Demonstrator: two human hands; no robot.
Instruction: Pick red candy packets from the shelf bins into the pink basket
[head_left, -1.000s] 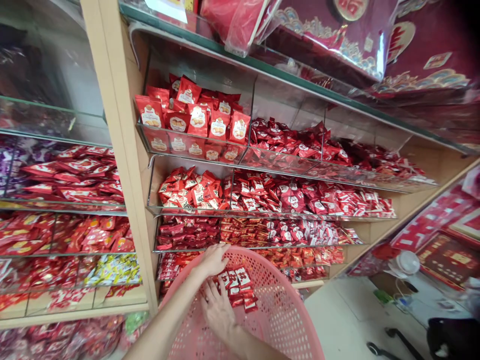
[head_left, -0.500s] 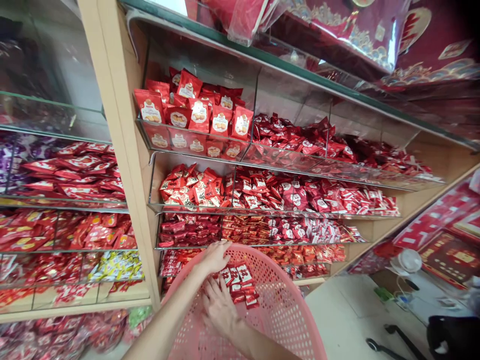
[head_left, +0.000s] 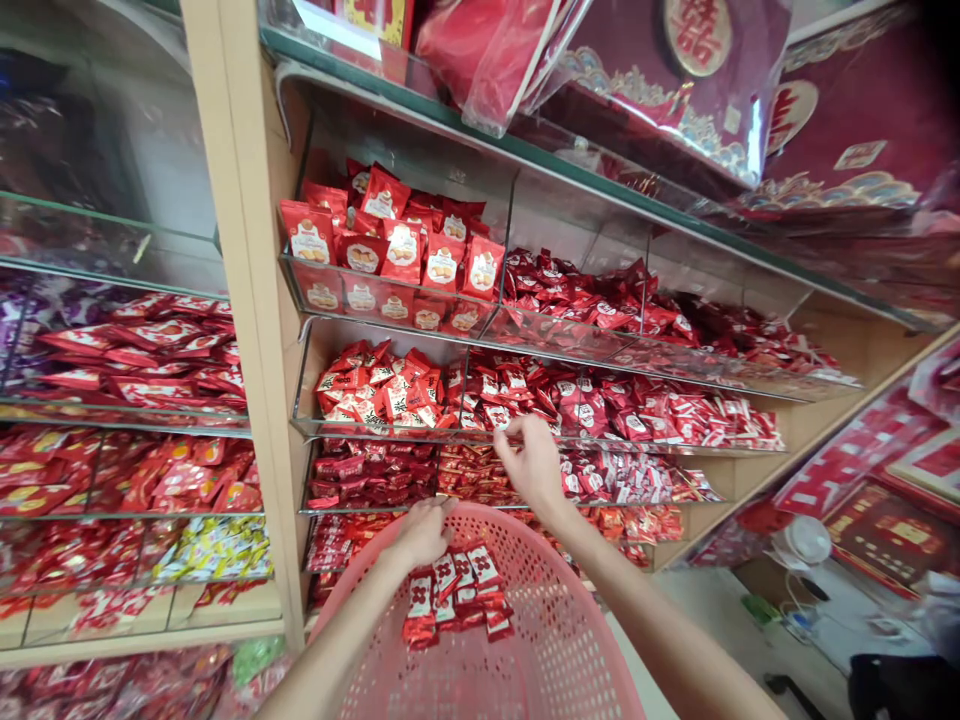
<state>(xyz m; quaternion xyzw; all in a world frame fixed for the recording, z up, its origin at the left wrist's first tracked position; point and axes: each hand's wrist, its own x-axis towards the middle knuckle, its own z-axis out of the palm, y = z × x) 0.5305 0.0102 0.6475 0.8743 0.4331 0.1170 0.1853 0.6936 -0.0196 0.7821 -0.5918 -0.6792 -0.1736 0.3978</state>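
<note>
A pink perforated plastic basket point(head_left: 592, 640) stands in front of me. My left hand point(head_left: 424, 532) is closed over its far rim, slightly left of centre. Inside, below that hand, lies a small pile of red-and-white wrapped packets point(head_left: 457, 592). My right hand point(head_left: 531, 462) is raised beyond the rim, in front of the shelf bins. Its fingers are loosely bent with nothing visible in them. Just behind it are red packets point(head_left: 496, 412) in one bin, with small red-orange wrapped sweets point(head_left: 472, 475) in the tier below.
Clear-fronted shelves hold larger red biscuit packets point(head_left: 403, 250) and dark red packets point(head_left: 570, 290). A wooden upright point(head_left: 244, 300) divides them from shelves with yellow sweets point(head_left: 217, 548). Dark red gift bags point(head_left: 637, 80) sit overhead. Right of the basket are a white desk point(head_left: 862, 610) and boxes.
My right hand has come up out of the basket and moved right and forward to the shelf bins. My left hand stays on the rim. More packets in the basket are now uncovered.
</note>
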